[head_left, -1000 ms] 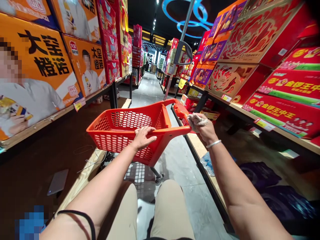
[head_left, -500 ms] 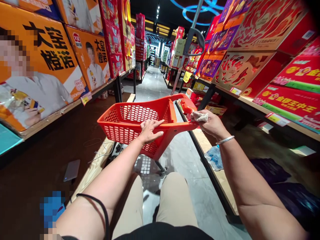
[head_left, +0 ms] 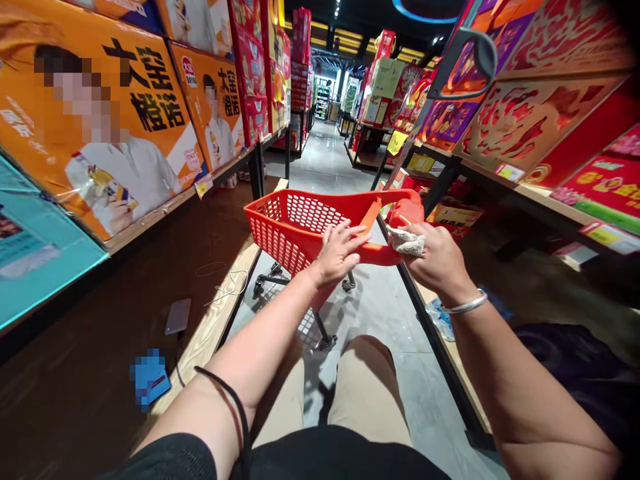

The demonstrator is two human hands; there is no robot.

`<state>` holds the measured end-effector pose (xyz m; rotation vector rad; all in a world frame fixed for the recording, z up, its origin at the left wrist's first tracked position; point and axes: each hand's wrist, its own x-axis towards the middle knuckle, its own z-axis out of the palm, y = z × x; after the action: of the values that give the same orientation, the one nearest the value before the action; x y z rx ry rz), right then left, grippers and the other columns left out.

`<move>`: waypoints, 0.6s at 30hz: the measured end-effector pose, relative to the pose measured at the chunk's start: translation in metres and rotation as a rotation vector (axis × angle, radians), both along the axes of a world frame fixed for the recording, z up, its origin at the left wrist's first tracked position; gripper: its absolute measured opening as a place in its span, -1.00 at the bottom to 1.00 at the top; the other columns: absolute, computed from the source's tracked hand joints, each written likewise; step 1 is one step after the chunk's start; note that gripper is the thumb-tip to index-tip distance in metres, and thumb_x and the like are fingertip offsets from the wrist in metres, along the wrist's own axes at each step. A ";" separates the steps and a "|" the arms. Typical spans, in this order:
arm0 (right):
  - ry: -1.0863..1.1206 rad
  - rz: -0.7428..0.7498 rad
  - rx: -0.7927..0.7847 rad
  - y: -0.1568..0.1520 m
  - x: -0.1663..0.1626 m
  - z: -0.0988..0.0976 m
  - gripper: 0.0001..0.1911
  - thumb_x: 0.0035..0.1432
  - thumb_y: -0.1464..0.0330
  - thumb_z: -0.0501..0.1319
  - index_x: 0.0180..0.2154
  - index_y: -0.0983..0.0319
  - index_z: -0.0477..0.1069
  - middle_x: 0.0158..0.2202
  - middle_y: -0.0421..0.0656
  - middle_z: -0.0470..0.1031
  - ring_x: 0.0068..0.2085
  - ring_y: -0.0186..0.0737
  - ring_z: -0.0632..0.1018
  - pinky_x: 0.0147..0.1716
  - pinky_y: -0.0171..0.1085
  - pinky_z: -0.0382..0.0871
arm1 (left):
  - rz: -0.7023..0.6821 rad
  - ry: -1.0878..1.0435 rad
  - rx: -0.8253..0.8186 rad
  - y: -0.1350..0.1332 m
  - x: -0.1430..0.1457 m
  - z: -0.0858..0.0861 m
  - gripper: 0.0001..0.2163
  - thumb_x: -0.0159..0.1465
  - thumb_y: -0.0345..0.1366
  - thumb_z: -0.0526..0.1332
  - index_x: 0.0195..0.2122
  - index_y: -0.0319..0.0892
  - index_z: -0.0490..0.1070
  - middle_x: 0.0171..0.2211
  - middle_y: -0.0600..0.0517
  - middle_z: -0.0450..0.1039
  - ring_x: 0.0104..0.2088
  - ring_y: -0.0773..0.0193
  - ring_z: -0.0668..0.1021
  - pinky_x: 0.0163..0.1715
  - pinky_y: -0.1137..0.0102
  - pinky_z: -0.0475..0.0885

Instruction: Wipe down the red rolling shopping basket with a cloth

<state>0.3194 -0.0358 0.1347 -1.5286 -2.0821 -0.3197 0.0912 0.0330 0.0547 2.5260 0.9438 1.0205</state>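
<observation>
An orange wheeled shopping basket [head_left: 300,223] stands in the aisle in front of me, empty. My left hand [head_left: 336,253] rests on its near rim with fingers spread flat over the edge. My right hand [head_left: 437,260] is closed around a crumpled white cloth [head_left: 407,241], pressing it against the basket's rim just below the orange handle base [head_left: 406,212]. A silver bangle circles my right wrist. The basket's grey pull handle [head_left: 463,63] rises at the upper right.
Shelves of orange boxes [head_left: 125,127] line the left, red gift boxes [head_left: 550,120] the right. Low wooden platforms [head_left: 220,313] edge the tiled aisle. A cable and a flat grey device [head_left: 178,316] lie on the dark lower left shelf. A plastic bag [head_left: 440,319] lies at right.
The basket has swung toward the right and closer. My left hand has flattened on the rim. My right hand has kept the cloth against the rim near the handle base.
</observation>
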 end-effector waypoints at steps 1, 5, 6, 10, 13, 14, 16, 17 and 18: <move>-0.009 0.043 -0.003 -0.001 -0.003 0.001 -0.73 0.26 0.32 0.14 -0.08 0.16 0.55 -0.06 -0.05 0.60 -0.09 -0.04 0.52 -0.07 -0.13 0.28 | -0.054 -0.018 0.029 -0.007 0.004 0.005 -0.50 0.34 -0.12 0.09 0.32 0.07 0.29 0.33 0.02 0.29 0.38 -0.07 0.20 0.38 -0.07 -0.11; -0.058 0.208 -0.050 0.013 0.005 0.010 -0.72 0.28 0.38 0.12 -0.07 0.14 0.55 -0.08 -0.11 0.60 -0.07 -0.09 0.51 -0.01 -0.16 0.26 | -0.044 -0.091 0.040 -0.018 0.010 0.015 -0.51 0.32 0.12 0.12 0.13 -0.06 0.40 0.10 -0.07 0.48 0.12 0.01 0.44 0.27 0.08 0.14; -0.069 0.219 -0.052 0.021 0.011 0.012 -0.72 0.28 0.38 0.12 -0.07 0.15 0.55 -0.08 -0.11 0.60 -0.06 -0.09 0.50 0.01 -0.15 0.26 | -0.027 -0.102 0.038 -0.016 0.009 0.015 -0.50 0.32 0.18 0.11 0.08 -0.07 0.42 0.06 -0.07 0.49 0.09 0.02 0.45 0.25 0.08 0.16; -0.088 0.172 -0.003 0.056 0.040 0.017 -0.73 0.26 0.38 0.12 -0.08 0.18 0.53 -0.04 -0.09 0.59 -0.04 -0.09 0.50 0.05 -0.12 0.23 | 0.017 -0.128 0.038 -0.007 0.006 0.012 -0.37 0.27 0.37 -0.02 -0.07 -0.11 0.43 -0.11 -0.06 0.49 -0.03 0.04 0.46 0.17 0.08 0.20; -0.030 0.063 0.016 0.070 0.047 0.019 -0.78 0.25 0.32 0.14 -0.16 0.19 0.53 -0.12 -0.05 0.59 -0.08 -0.07 0.50 0.00 -0.12 0.28 | 0.073 -0.114 0.041 -0.004 0.005 0.011 -0.36 0.25 0.40 -0.03 -0.13 -0.10 0.41 -0.16 -0.04 0.47 -0.07 0.05 0.44 0.17 0.07 0.20; -0.002 0.057 0.004 0.071 0.046 0.019 -0.79 0.24 0.29 0.16 -0.18 0.19 0.53 -0.15 -0.05 0.59 -0.09 -0.07 0.51 -0.04 -0.14 0.30 | 0.092 -0.108 0.041 -0.004 0.004 0.011 -0.38 0.25 0.39 -0.02 -0.15 -0.09 0.40 -0.17 -0.03 0.47 -0.07 0.05 0.44 0.17 0.07 0.20; 0.024 0.109 -0.046 0.070 0.042 0.021 -0.79 0.21 0.25 0.20 -0.19 0.18 0.53 -0.16 -0.07 0.60 -0.12 -0.09 0.52 -0.12 -0.19 0.34 | 0.126 -0.111 0.040 -0.004 0.002 0.011 -0.42 0.25 0.37 0.01 -0.18 -0.08 0.38 -0.19 -0.03 0.46 -0.08 0.05 0.43 0.16 0.08 0.21; 0.018 0.147 -0.079 0.070 0.039 0.024 -0.78 0.20 0.25 0.22 -0.18 0.18 0.54 -0.16 -0.08 0.60 -0.14 -0.11 0.53 -0.15 -0.21 0.36 | 0.134 -0.120 0.041 -0.004 0.000 0.010 -0.43 0.25 0.36 0.02 -0.19 -0.08 0.38 -0.19 -0.03 0.46 -0.09 0.05 0.43 0.14 0.08 0.22; 0.001 0.172 -0.110 0.072 0.037 0.027 -0.78 0.18 0.25 0.23 -0.16 0.17 0.54 -0.16 -0.09 0.60 -0.16 -0.13 0.54 -0.18 -0.24 0.36 | 0.136 -0.132 0.044 -0.004 -0.002 0.010 -0.44 0.26 0.36 0.02 -0.20 -0.08 0.37 -0.20 -0.03 0.46 -0.10 0.05 0.43 0.13 0.09 0.23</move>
<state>0.3561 0.0358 0.1615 -1.3971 -2.2447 -0.1423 0.0890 0.0292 0.0651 2.4215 1.0772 1.2434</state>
